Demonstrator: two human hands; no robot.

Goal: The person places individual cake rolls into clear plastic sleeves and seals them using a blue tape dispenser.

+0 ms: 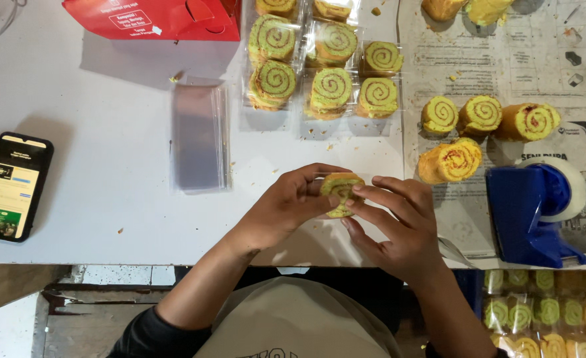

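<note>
Together, left hand and right hand pinch one roll slice above the tabletop, each grip closed on its edge, keeping the spiral face up; sleeves lie near.

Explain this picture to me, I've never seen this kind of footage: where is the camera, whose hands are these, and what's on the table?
There is one view only, from a camera worn on a person's head, looking down at their own two bare hands over a white table. No machine is involved.

The left hand and right hand together hold one round slice of green-and-yellow swirl roll cake between the fingertips.

Behind the hands lie clear-wrapped swirl slices, and beside them a stack of empty clear plastic sleeves. To the right, unwrapped slices and roll pieces sit on printed paper, near a blue tape dispenser. A black smartphone lies far left, and a red cardboard box at the top.
</note>
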